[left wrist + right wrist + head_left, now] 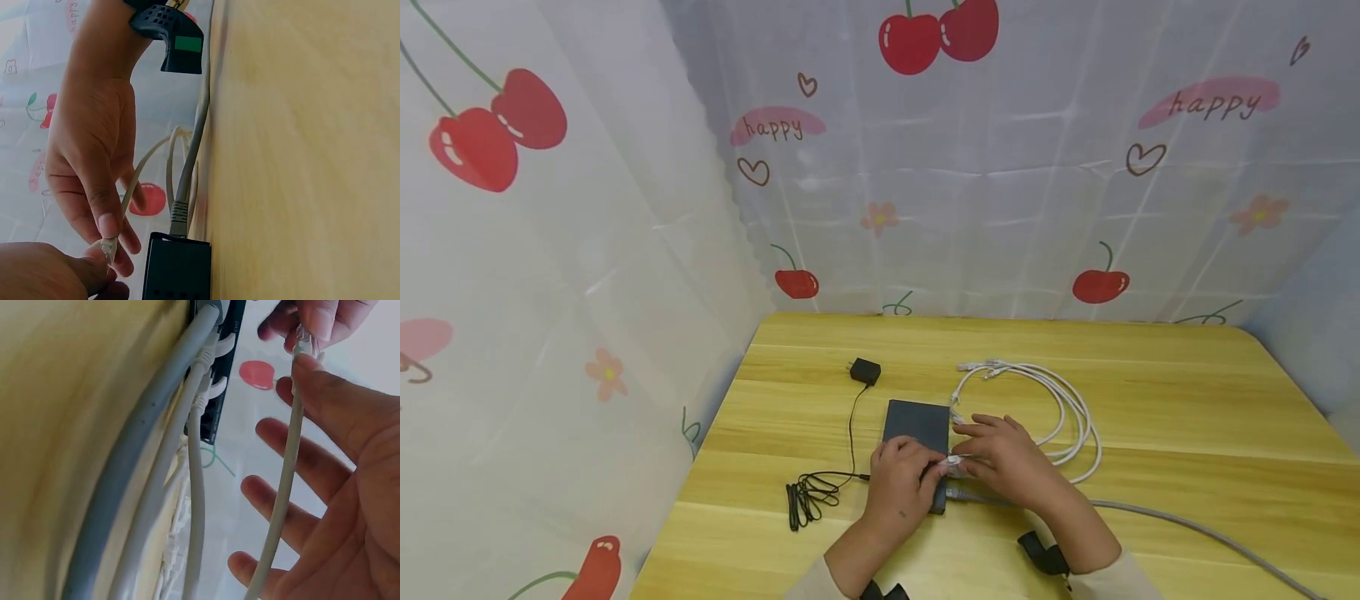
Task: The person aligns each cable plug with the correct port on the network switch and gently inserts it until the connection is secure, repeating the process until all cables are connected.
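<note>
Above the right side of a flat black network box, both hands meet at the clear plug of a white network cable. My left hand pinches the plug's front end between thumb and finger. My right hand pinches the same plug at its cable end, its other fingers spread loosely. In the right wrist view, two white cables and a thick grey cable are plugged into the box's row of ports. The held plug is apart from the box.
Several white cables lie coiled behind my right hand, with loose plugs at the far side. A black power adapter lies back left, its bundled cord leading to the box. The grey cable crosses the wooden table rightward.
</note>
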`<action>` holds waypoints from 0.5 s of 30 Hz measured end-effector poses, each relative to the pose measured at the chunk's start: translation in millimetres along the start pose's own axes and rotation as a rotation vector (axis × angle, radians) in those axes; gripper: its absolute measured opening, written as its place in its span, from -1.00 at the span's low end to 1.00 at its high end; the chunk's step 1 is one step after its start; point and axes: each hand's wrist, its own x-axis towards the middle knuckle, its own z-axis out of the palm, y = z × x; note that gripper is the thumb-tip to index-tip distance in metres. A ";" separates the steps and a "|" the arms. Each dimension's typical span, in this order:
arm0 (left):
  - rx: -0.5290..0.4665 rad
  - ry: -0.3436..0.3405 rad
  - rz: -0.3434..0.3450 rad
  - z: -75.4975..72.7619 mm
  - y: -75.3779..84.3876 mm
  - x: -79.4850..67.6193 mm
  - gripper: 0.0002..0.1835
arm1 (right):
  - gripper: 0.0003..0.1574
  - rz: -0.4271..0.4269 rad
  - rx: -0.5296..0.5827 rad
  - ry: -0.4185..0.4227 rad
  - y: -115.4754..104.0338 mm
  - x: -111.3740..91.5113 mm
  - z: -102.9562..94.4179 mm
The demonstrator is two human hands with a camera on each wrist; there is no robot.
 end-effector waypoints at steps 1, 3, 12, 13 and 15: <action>0.001 0.011 0.004 0.2 -0.5 -0.1 -0.87 | -0.78 -0.018 -0.015 0.007 0.5 0.2 1.0; 0.009 0.020 0.002 0.2 -1.2 -0.2 -0.87 | -0.76 -0.037 -0.033 0.015 1.5 0.6 2.6; 0.179 -0.268 -0.230 2.0 0.6 -0.3 -0.09 | -0.84 0.037 -0.132 0.072 8.9 1.3 8.6; 0.197 -0.302 -0.246 2.4 0.5 -0.2 0.01 | -0.83 0.045 -0.144 0.081 9.7 1.1 8.9; 0.221 -0.358 -0.269 3.0 0.2 0.0 0.16 | -0.83 0.060 -0.158 0.101 11.5 0.7 9.5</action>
